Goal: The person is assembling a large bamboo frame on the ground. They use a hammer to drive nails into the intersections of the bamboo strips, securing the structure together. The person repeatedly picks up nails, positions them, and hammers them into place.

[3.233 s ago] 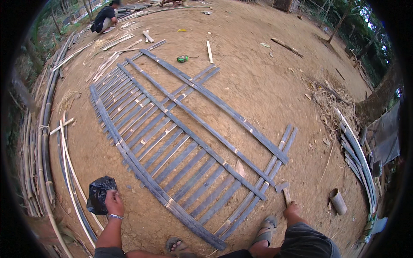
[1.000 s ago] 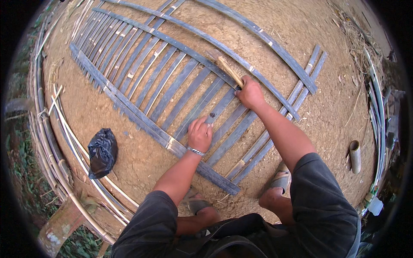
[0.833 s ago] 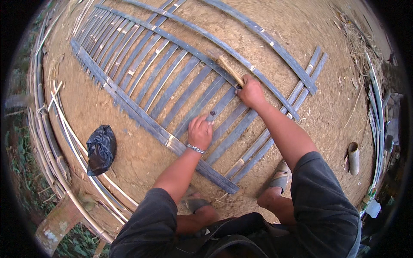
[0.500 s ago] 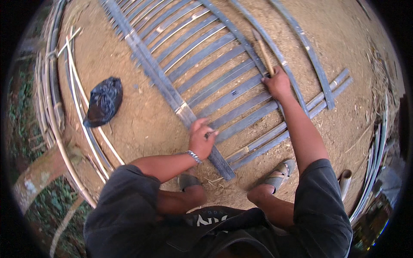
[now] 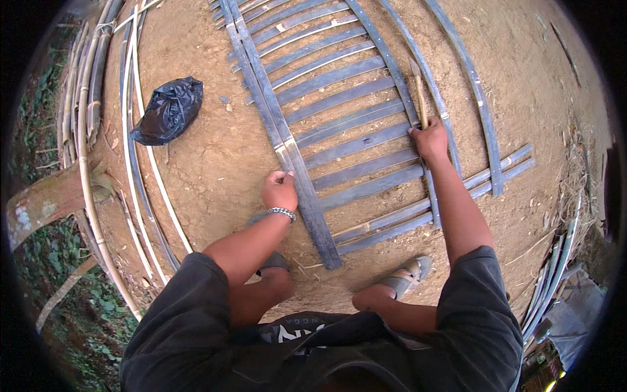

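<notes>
Right hand (image 5: 431,141): fingers closed around the lower end of a wooden handle, thumb by the frame's inner rail (image 5: 396,72).
Wooden-handled tool (image 5: 420,99): in the right fist, its handle running out past the fingers, far end pointing away from the person; seen from above, it lies between the inner rail and the next long rail (image 5: 423,59).
Left hand (image 5: 281,193): fingers curled in, thumb close to the fingertips; whether they pinch anything small, I cannot tell. A chain bracelet (image 5: 282,213) circles the wrist.
Slatted frame (image 5: 366,140): flat on the earth (image 5: 212,163), its doubled rail (image 5: 307,196) just beside the left fingertips; contact unclear. Its dark slats span between the two hands.
Black plastic bag (image 5: 171,112): on the earth, beyond the left hand and well apart from it.
Loose strips (image 5: 130,111): at the left, partly beneath the bag.
</notes>
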`<state>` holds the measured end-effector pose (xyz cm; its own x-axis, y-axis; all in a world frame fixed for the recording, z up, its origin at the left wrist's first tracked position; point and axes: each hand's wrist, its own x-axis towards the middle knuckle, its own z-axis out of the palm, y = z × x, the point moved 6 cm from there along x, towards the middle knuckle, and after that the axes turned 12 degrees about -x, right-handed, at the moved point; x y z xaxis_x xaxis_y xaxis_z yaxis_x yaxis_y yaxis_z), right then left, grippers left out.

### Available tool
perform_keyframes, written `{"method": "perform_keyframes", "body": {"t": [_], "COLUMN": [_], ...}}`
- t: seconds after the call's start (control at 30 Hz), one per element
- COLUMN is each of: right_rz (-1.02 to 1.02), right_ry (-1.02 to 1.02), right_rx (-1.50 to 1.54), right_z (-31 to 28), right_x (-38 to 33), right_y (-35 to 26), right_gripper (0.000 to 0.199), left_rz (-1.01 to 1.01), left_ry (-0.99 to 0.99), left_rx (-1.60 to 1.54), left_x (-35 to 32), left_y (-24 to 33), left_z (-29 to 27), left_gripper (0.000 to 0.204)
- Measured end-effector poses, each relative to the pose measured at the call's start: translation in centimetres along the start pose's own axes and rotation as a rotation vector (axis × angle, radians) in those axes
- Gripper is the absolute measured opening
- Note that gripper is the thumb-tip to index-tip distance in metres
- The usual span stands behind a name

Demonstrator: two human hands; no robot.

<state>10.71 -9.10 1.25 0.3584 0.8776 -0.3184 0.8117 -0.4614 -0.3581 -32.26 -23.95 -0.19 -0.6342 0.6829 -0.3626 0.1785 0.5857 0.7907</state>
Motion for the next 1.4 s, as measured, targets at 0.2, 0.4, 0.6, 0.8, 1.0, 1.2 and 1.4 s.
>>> {"method": "perform_keyframes", "body": {"t": [0.2, 0.4, 0.6, 0.8, 1.0, 1.2, 1.4], "right_rz": [-0.051, -0.037, -0.064, -0.027, -0.057, -0.029, -0.045], "right_ry": [0.014, 0.047, 0.111, 0.1, 0.122, 0.101, 0.135], "right_rx": [-0.026, 0.001, -0.064, -0.074, -0.081, -0.108, -0.073], "right_z": [-0.3, -0.4, -0.2, -0.4, -0.4, -0.5, -0.7], "right_x": [0.1, -0.4, -0.6, -0.9, -0.9, -0.9, -1.3], "right_y": [-0.1, 0.0, -0.4, -0.5, -0.7, -0.5, -0.9], "right_gripper": [0.054, 0.052, 0.047, 0.046, 0.045, 0.046, 0.045], "left_rz": [-0.001, 0.025, 0.085, 0.072, 0.052, 0.085, 0.03], "left_ry": [0.15, 0.154, 0.157, 0.119, 0.093, 0.112, 0.086], "left_rx": [-0.039, -0.086, -0.033, 0.035, -0.021, 0.018, -0.013], "left_x": [-1.6, -1.6, -0.7, -0.2, 0.0, -1.0, -0.3], "left_y": [0.8, 0.3, -0.6, -0.9, -0.8, 0.9, -0.1], "left_z": [0.8, 1.0, 0.7, 0.6, 0.6, 0.5, 0.5], "left_gripper": [0.019, 0.019, 0.019, 0.02, 0.02, 0.019, 0.018]}}
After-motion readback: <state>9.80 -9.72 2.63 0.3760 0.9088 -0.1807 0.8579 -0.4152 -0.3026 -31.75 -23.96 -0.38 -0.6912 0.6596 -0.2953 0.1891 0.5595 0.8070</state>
